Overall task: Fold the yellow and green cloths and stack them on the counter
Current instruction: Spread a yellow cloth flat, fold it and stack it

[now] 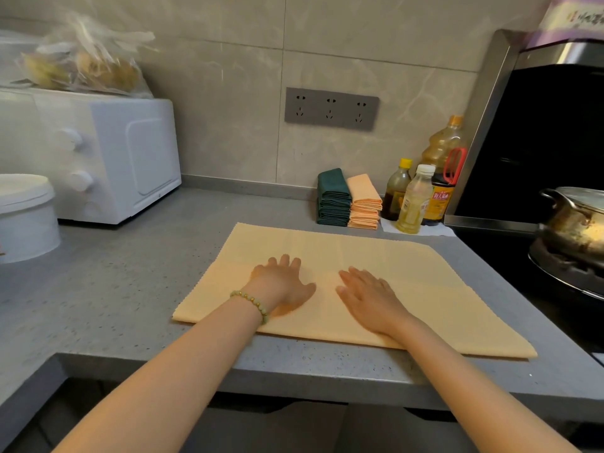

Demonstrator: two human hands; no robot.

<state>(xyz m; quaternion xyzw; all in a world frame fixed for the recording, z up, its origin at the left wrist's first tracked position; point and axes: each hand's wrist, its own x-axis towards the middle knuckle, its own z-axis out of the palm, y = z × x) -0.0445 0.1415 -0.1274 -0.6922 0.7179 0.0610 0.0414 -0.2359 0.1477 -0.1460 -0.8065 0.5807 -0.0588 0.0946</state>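
Smoothing appears to be the step in hand: a yellow cloth point(376, 256) is laid flat on the worktop point(130, 289), in front of the bottles point(415, 197); the left hand point(281, 282) and right hand point(369, 295) are pressed on it palms down, fingers straight and spread, nothing pinched; a green stack point(333, 201) and a yellow stack point(364, 204) are set touching, just left of the bottles; next, one edge would likely need to be pinched at both corners and carried across to the opposite edge.
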